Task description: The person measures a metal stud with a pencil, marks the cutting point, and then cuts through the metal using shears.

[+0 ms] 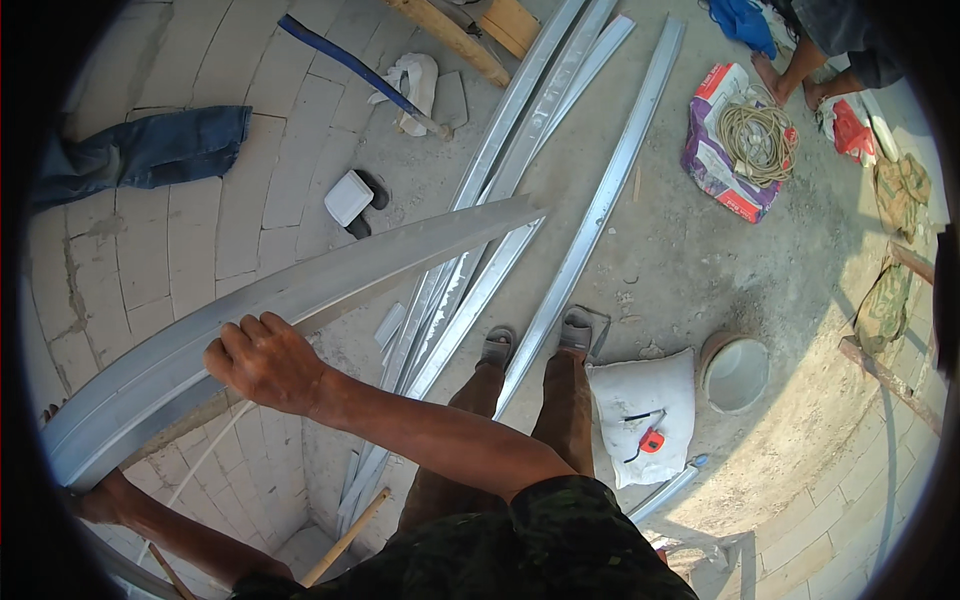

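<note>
A long grey metal channel (335,275) slants across from the lower left to the middle, raised above the floor. My right hand (265,365) is closed over its near edge, knuckles up. Lower left, my left hand (98,500) holds the same channel from beneath; the channel and the dark rim hide most of that hand. A few fingertips (50,411) show at the channel's far edge. Under its far end, several metal channels (440,310) lie together on the floor, and another single channel (610,190) lies to their right.
By my sandalled feet, a white sack (645,400) bears a red tape measure (651,440), with a bucket (736,374) beside it. Farther right, coiled cable (757,140) lies on a printed bag (707,180). Another person's bare feet (790,85) stand at the top right. Block walls flank the floor.
</note>
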A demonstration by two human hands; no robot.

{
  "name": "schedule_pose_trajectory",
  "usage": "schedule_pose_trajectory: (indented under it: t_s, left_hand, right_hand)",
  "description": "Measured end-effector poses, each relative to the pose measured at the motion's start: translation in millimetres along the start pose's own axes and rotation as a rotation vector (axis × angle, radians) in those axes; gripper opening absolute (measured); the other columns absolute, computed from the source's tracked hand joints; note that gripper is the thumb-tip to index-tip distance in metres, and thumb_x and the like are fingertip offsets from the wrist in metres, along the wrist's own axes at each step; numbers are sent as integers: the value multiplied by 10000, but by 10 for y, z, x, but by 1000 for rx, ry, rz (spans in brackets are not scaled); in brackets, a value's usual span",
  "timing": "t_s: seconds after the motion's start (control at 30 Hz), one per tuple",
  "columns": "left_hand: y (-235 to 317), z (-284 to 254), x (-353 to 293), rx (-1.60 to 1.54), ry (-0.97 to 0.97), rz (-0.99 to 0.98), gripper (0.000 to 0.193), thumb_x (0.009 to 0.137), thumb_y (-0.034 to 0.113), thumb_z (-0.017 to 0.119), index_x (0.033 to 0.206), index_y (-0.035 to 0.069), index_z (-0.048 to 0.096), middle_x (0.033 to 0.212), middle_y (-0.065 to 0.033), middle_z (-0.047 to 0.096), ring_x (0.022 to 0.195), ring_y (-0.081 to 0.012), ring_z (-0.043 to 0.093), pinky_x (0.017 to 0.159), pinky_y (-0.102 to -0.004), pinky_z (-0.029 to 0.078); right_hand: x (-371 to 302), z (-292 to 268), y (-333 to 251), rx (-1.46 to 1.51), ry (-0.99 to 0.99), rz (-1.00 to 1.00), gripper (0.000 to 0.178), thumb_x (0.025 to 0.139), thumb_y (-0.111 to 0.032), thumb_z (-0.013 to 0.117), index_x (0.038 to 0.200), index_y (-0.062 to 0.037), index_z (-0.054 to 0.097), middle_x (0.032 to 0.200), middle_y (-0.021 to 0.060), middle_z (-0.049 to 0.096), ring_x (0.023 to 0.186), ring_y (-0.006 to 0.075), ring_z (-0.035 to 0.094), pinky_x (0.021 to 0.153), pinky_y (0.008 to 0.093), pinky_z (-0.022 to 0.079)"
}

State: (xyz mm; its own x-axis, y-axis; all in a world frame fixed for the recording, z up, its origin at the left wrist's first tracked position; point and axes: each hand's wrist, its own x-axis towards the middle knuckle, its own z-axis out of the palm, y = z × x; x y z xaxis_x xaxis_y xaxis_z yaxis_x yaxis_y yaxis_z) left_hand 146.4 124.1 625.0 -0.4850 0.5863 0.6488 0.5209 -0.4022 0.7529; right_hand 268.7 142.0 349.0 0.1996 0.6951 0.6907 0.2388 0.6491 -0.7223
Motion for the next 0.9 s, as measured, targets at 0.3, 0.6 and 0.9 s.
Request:
schedule_pose_trajectory:
  t_s: [0.3, 0.6, 0.9]
  left_hand:
    - [-122, -913, -69, -193, 30, -164, 866, 725, 226, 566, 1413, -162, 212, 1476, -317, 281, 1395, -404, 270, 1187, -501, 151]
    - [-121, -413, -178, -76, 89, -149, 895, 771, 429, 529, 1433, -105, 249, 1454, -300, 332, 1391, -375, 304, 1153, -543, 239]
    - [80, 735, -32, -104, -64, 99, 984, 738, 564, 489, 1432, -92, 256, 1461, -314, 301, 1355, -430, 344, 1138, -510, 312]
  right_hand:
    - [-281, 106, -197, 64, -148, 6, 118, 717, -70, 648, 738, -58, 533, 649, 43, 478, 585, 146, 513, 515, 280, 405]
    - [-70, -158, -54, 88, -261, 30, 128, 683, -11, 598, 742, -57, 495, 650, 71, 465, 598, 202, 509, 532, 328, 402]
    - [578, -621, 251, 143, -382, 76, 362, 586, 11, 758, 840, -14, 502, 747, 128, 519, 712, 322, 577, 622, 401, 480]
